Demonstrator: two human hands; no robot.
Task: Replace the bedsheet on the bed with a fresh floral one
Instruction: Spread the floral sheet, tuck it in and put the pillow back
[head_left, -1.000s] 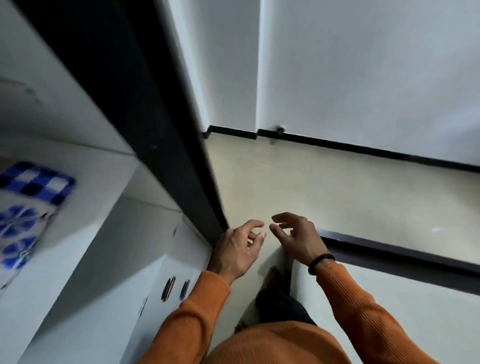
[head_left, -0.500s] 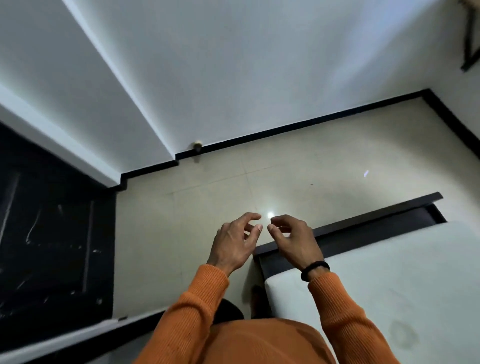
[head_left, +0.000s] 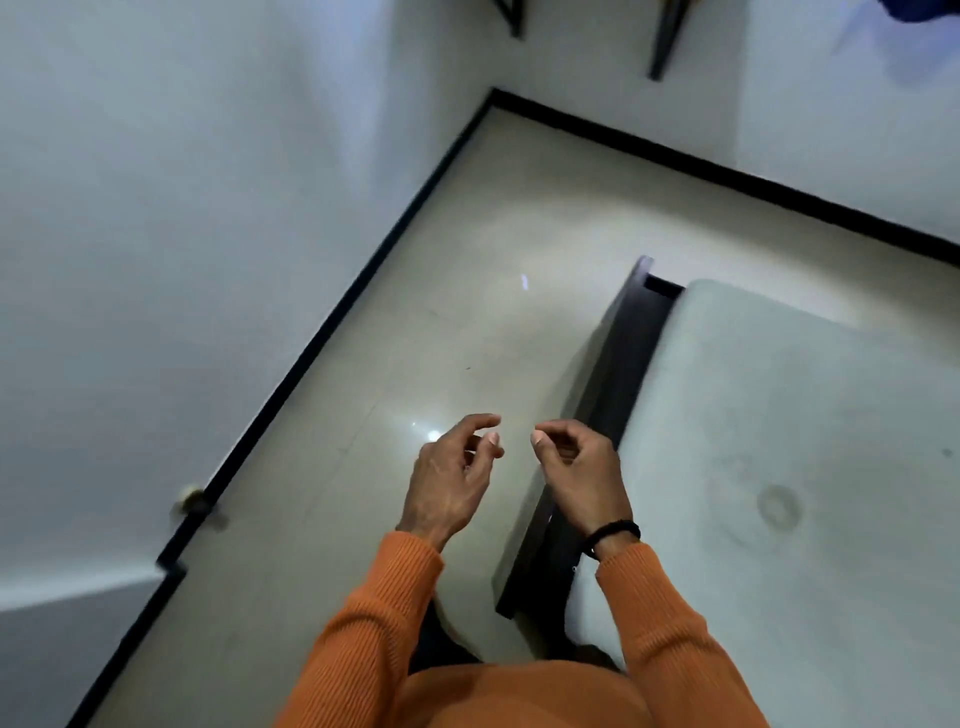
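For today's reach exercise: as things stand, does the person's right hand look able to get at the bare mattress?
Probably yes. The right hand hangs empty, fingers loosely curled, above the dark bed frame at the edge of the mattress, whose top lies uncovered just beside it; nothing visible stands between them.

The bed (head_left: 618, 395) is seen at the right of the frame: a dark frame and a bare pale mattress (head_left: 789, 467) (one faint ring stain), uncovered.
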